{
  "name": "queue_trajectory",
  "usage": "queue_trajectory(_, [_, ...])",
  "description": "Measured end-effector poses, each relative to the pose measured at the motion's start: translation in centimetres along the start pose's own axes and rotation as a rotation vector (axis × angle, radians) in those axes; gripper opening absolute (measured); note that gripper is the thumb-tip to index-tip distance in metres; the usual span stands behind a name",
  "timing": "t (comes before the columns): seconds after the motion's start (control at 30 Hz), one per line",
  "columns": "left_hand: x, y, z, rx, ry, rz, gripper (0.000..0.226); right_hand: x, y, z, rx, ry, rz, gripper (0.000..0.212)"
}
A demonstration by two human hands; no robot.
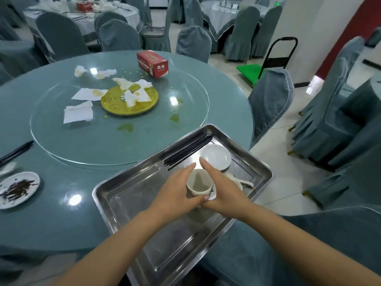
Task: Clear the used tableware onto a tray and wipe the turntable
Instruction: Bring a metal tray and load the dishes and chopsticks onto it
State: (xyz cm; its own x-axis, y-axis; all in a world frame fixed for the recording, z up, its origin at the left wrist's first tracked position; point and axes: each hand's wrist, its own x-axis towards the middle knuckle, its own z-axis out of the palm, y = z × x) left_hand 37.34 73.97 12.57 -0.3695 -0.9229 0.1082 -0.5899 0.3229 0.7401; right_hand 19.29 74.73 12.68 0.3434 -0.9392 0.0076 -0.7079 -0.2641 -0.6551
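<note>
Round teal counter (61, 213) bearing a glass turntable (99, 145) at its centre; the turntable carries a gold plate (115, 108), crumpled napkins (78, 114), a red tissue box (152, 62) at the far side, and yellowish spills. Steel tray (132, 199) at the near right edge of the counter, overhanging it, holding black chopsticks (187, 150) along its far-left rim, a white saucer (216, 156) near the far corner, and white spoons (243, 182) to the right. Cup (199, 182) over the tray, gripped from both sides: left hand (175, 193) and right hand (222, 193) are curled round it, thumbs meeting at its near side. Soiled small plate (18, 189) at the near left of the counter, further chopsticks (16, 150) beyond it
</note>
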Motion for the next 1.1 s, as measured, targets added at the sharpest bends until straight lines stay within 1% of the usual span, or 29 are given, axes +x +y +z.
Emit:
queue_trajectory(0.07, [0.9, 0.8, 1.2, 0.019, -0.041, 0.030, 0.083, -0.2, 1.7, -1.1, -0.026, -0.017, -0.005, 0.103])
queue_trajectory(0.17, [2.3, 1.5, 3.3, 0.083, -0.077, 0.037, 0.078, -0.4, 4.9, -3.0, -0.090, -0.028, 0.014, 0.103])
queue_trajectory(0.27, [3.7, 1.6, 5.1, 0.156, -0.090, -0.030, 0.079, -0.3, 8.8, -4.9, -0.132, -0.038, 0.054, 0.101])
queue_trajectory(0.33, [4.5, 1.4, 6.2, 0.194, -0.114, -0.084, 0.080, 0.0, 11.2, -5.7, -0.161, -0.050, 0.071, 0.096])
queue_trajectory(0.43, [5.3, 1.0, 7.5, 0.226, -0.125, -0.143, 0.077, 0.6, 13.9, -6.0, -0.171, -0.108, 0.089, 0.090])
queue_trajectory(0.5, [5.4, 0.5, 8.4, 0.243, -0.112, -0.181, 0.074, 1.2, 15.0, -5.6, -0.170, -0.152, 0.067, 0.088])
queue_trajectory(0.67, [4.6, -0.2, 9.4, 0.277, -0.092, -0.275, 0.071, 2.3, 16.4, -4.0, -0.214, -0.274, 0.058, 0.086])
queue_trajectory(0.8, [3.7, -1.2, 9.5, 0.289, -0.094, -0.326, 0.074, 2.3, 17.3, -2.5, -0.169, -0.352, 0.094, 0.087])
queue_trajectory(0.93, [3.3, -1.8, 9.5, 0.272, -0.101, -0.318, 0.072, 2.7, 17.0, -2.6, -0.133, -0.344, 0.114, 0.083])
queue_trajectory(1.1, [4.5, -1.3, 9.4, 0.229, -0.105, -0.257, 0.076, 3.5, 15.3, -5.3, 0.059, -0.221, 0.150, 0.086])
